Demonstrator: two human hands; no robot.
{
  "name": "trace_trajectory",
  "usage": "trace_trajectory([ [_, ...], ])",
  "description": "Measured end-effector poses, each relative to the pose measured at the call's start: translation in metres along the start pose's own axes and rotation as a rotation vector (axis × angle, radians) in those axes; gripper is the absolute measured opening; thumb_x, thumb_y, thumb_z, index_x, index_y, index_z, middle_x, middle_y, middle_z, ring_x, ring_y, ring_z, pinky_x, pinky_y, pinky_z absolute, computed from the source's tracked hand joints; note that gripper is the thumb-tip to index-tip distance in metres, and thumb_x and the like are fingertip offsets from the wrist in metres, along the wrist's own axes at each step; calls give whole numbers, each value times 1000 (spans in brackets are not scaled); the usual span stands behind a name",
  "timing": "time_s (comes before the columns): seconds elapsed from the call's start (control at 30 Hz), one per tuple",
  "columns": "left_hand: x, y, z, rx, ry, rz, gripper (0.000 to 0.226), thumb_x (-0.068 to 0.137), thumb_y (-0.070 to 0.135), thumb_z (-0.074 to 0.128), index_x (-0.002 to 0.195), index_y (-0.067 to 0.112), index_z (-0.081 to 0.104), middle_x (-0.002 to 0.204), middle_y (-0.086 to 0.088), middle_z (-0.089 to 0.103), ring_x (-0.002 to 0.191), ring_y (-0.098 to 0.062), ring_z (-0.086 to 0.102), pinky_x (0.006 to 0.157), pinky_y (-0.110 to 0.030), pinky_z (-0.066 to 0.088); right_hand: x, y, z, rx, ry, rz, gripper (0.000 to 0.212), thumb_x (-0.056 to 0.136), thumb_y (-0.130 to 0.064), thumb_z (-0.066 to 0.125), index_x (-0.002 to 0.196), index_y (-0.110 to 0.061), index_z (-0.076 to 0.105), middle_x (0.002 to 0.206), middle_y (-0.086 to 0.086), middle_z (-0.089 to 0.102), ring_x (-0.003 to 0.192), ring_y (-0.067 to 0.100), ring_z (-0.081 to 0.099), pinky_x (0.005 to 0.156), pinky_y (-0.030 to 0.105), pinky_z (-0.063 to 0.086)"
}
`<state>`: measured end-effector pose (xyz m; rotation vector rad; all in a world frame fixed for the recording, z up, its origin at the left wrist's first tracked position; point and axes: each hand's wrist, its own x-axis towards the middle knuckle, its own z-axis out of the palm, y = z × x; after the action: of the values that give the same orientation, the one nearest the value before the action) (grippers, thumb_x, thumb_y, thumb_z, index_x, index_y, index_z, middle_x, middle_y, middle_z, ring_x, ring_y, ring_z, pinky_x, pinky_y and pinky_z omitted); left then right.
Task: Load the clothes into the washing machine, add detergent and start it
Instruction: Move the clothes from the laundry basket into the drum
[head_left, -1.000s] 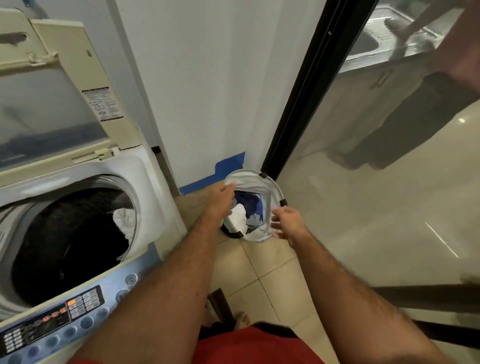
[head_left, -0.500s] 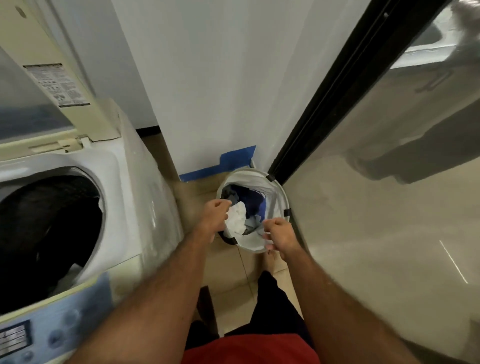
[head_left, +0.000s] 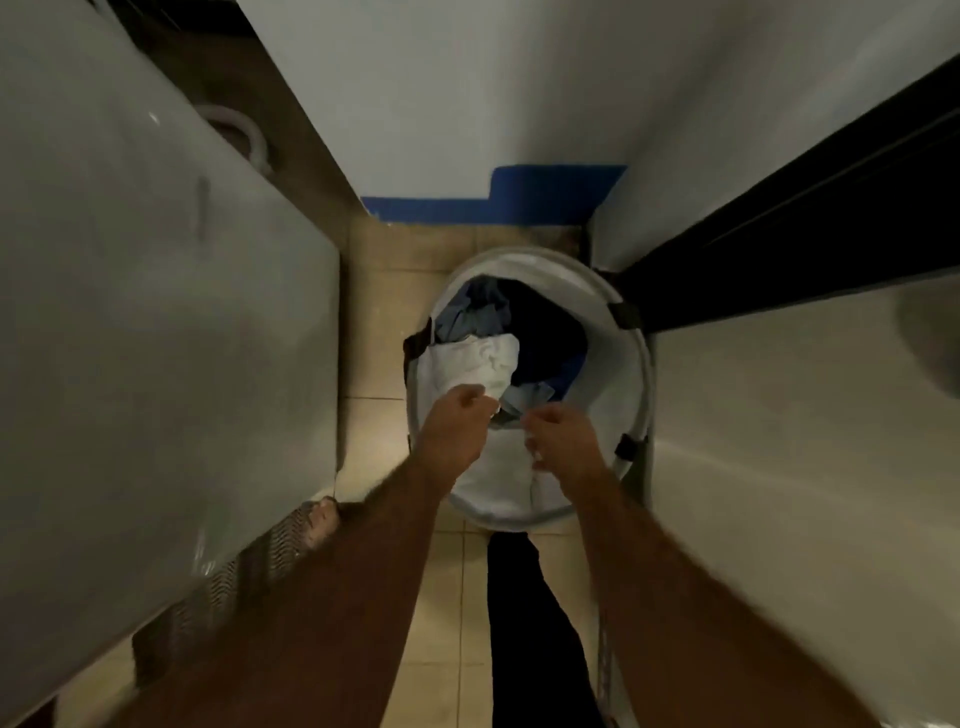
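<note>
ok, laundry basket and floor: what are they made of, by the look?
Laundry basket: looks like thin white fabric or mesh on a stiff hoop rim with dark tabs; the wall sags and creases. Floor: probably beige ceramic tile, slightly glossy, with grout lines.

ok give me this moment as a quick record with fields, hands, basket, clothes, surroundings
left hand: left hand grips the white cloth
right hand: right hand curled over the basket, hold unclear
basket: laundry basket stands on the tiled floor, by the wall
clothes: white, blue and dark items inside
washing machine: its side at the left
</note>
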<state>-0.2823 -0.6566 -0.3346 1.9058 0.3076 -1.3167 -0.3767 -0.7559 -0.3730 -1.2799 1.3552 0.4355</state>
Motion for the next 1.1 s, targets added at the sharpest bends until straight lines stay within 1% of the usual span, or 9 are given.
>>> trace_trajectory([
  [0.07, 54, -18, 18, 57, 1, -36, 46, 96, 31, 53, 138, 15, 47, 131, -8, 54, 110, -21, 56, 96, -38, 49, 61, 9, 8, -70, 5, -34, 8, 91, -15, 59, 84, -15, 64, 87, 11, 65, 77, 25, 61, 74, 43, 56],
  [0.13, 101, -31, 28, 84, -5, -51, 52, 95, 35, 54, 142, 14, 43, 141, -8, 47, 122, -26, 50, 104, -43, 44, 113, 17, 18, -97, 22, -55, 6, 90, -12, 62, 94, -11, 67, 95, 14, 69, 82, 26, 63, 79, 43, 56],
  [0.3, 198, -77, 45, 24, 53, -116, 59, 94, 42, 54, 144, 13, 39, 144, -9, 45, 126, -28, 47, 106, -43, 42, 218, 41, 47, -338, 25, -182, 39, 88, -14, 68, 126, -7, 61, 123, 13, 65, 111, 29, 63, 98, 40, 51],
  [0.47, 243, -134, 62, -215, 163, -196, 63, 91, 57, 47, 139, 16, 45, 137, -10, 52, 120, -28, 52, 103, -48, 44, 284, 51, 79, -572, 24, -421, 83, 84, -16, 74, 152, -9, 28, 156, 15, 32, 144, 26, 31, 113, 28, 26],
  [0.57, 250, -146, 68, -280, 157, -186, 73, 86, 69, 41, 138, 19, 46, 135, -7, 54, 119, -27, 53, 103, -47, 44, 304, 51, 87, -570, 66, -432, 78, 82, -14, 76, 148, -8, 35, 143, 19, 48, 131, 31, 47, 106, 34, 38],
  [0.67, 244, -138, 65, -338, 164, -229, 69, 88, 70, 36, 132, 19, 49, 130, -6, 57, 115, -25, 55, 101, -47, 46, 301, 46, 83, -456, 135, -323, 40, 85, -11, 70, 122, -1, 62, 116, 20, 67, 106, 35, 65, 90, 44, 55],
  [0.73, 233, -125, 59, -395, 160, -280, 65, 93, 65, 31, 135, 18, 47, 127, -4, 56, 112, -23, 55, 98, -46, 49, 281, 37, 76, -326, 111, -236, 21, 84, -11, 68, 101, 2, 70, 95, 20, 70, 87, 37, 70, 75, 52, 59],
  [0.9, 157, -85, 49, -419, 51, -288, 67, 93, 69, 22, 135, 24, 47, 123, 2, 58, 100, -18, 60, 89, -44, 53, 182, 18, 51, -149, 92, -272, 33, 74, -19, 63, 83, 13, 64, 68, 15, 59, 62, 27, 57, 53, 47, 51],
  [1.1, 46, -18, 26, -498, 11, -320, 73, 87, 75, 26, 134, 25, 51, 126, -7, 61, 109, -27, 60, 76, -41, 56, 30, -30, 12, -15, 115, -333, 21, 66, -21, 53, 58, -1, 55, 50, 4, 44, 53, 20, 42, 54, 34, 35],
])
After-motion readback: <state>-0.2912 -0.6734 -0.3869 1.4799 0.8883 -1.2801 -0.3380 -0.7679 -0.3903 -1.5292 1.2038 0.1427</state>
